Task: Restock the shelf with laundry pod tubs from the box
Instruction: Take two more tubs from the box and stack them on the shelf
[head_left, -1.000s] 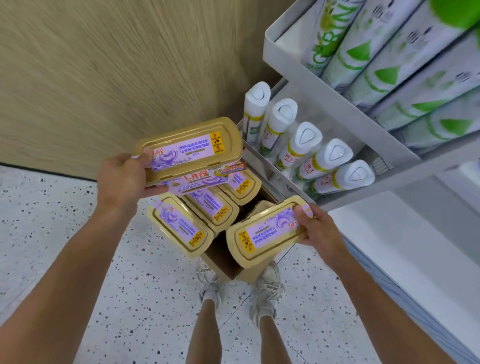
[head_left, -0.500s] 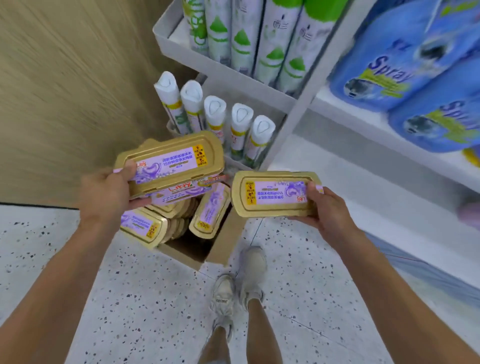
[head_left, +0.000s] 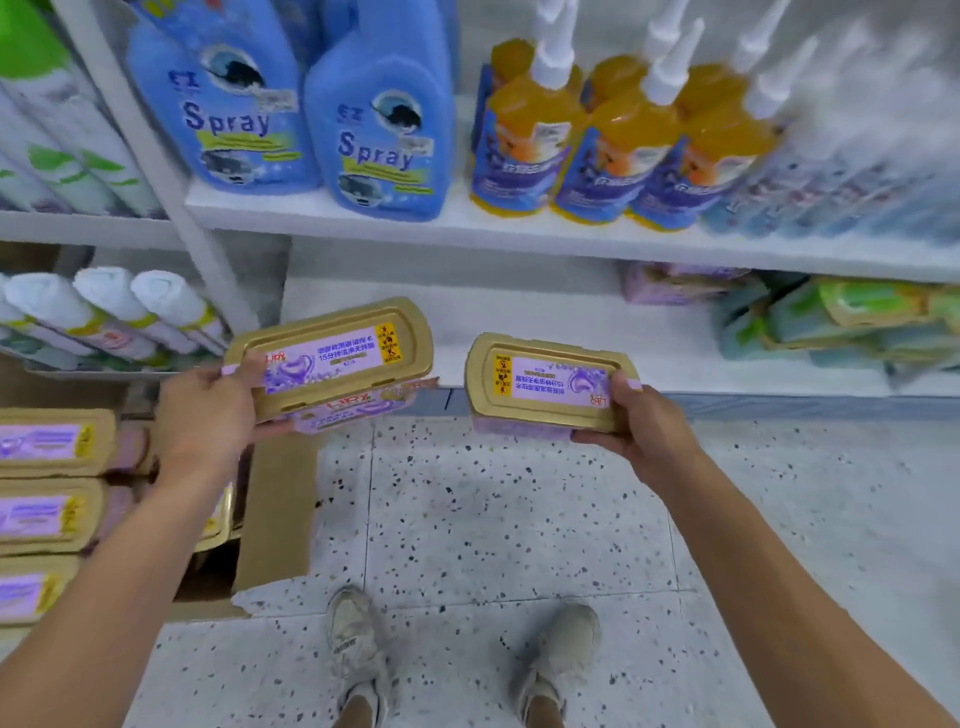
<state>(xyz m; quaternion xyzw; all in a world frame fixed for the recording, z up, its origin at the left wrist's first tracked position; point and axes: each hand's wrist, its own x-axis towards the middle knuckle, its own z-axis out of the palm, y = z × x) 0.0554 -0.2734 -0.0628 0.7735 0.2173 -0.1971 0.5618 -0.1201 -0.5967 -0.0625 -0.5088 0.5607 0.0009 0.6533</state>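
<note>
My left hand (head_left: 208, 415) grips one gold-lidded laundry pod tub (head_left: 337, 356) by its left end, thumb on the purple label. My right hand (head_left: 641, 428) grips a second gold-lidded tub (head_left: 545, 382) by its right end. Both tubs hover level above the floor, just in front of the low white shelf (head_left: 519, 322), whose left part is bare. The cardboard box (head_left: 278, 514) stands on the floor at the lower left, with several more gold tubs (head_left: 49, 441) lying in it.
Blue spray jugs (head_left: 379, 130) and orange nozzle bottles (head_left: 535, 130) fill the upper shelf. White spray cans (head_left: 104, 312) lie on the left unit. Purple and green packs (head_left: 831, 322) occupy the low shelf's right part. My shoes (head_left: 358, 649) stand on speckled floor.
The view has swung right, away from the box and towards the shelves. Both hands have carried their tubs up and right, and they now hover in front of the low shelf.
</note>
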